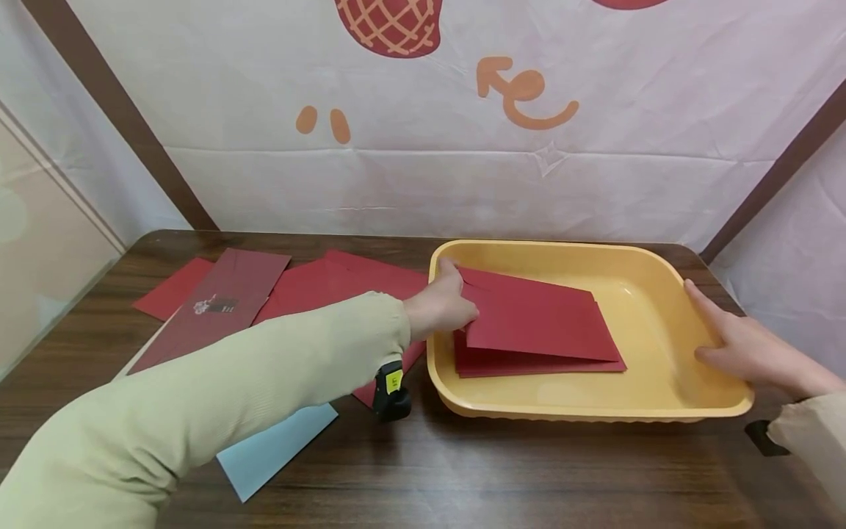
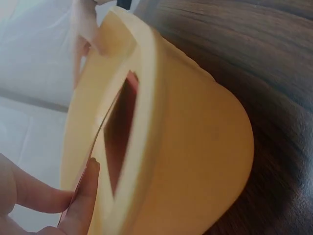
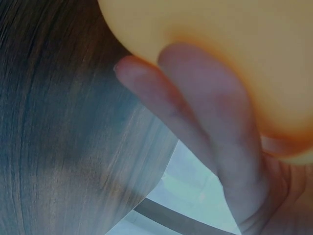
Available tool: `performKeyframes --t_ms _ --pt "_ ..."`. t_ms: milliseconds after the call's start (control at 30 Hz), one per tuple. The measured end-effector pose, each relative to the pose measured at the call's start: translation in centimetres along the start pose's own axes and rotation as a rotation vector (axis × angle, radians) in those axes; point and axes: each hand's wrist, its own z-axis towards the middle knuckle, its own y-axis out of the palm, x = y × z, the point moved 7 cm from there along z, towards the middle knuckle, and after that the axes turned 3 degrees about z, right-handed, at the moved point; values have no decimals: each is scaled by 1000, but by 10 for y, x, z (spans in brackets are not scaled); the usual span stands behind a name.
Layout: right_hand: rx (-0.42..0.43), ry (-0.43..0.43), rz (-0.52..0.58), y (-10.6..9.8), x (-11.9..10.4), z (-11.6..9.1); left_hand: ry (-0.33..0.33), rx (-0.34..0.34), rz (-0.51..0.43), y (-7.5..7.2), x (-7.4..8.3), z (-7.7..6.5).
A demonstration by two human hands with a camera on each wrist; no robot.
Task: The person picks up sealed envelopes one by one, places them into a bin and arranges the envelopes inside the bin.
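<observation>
The yellow tray [image 1: 651,327] has open floor from the upper red envelope's [image 1: 538,312] right edge to its right wall. The left hand [image 1: 444,303] pinches this envelope's left end; the right hand [image 1: 750,351] clasps the tray's right wall, thumb inside.

At near left, a thin red sheet [image 2: 101,126] is pinched by the left hand [image 2: 39,197]; the yellow tray [image 2: 200,137] is held at its far end by the right hand [image 2: 87,24].

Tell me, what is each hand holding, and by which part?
The left hand pinches the upper red envelope by its left end; the right hand grips the yellow tray by its right end.
</observation>
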Motion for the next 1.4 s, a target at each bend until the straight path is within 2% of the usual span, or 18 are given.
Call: performKeyframes --t_ms 133,233,467,767,900,1067,1233,1400 --pt "-5 2 -4 -1 0 0 10 -19 21 6 -1 6" --pt "-3 1 -11 -1 0 0 5 -40 99 9 0 10" --pt "-1 -4 -17 0 -1 -1 -83 -91 267 17 -2 20" --pt "9 -13 -19 0 -1 0 -153 -97 332 21 -5 30" --pt "8 -13 -12 0 -1 -1 -171 -106 349 22 -4 30" --pt "6 -14 -10 0 -1 -1 -174 -111 421 21 -1 25" --pt "22 -32 -21 0 -2 0 -166 -77 479 19 0 21" --pt "19 -23 -23 0 -2 -1 -138 -40 481 16 1 19"
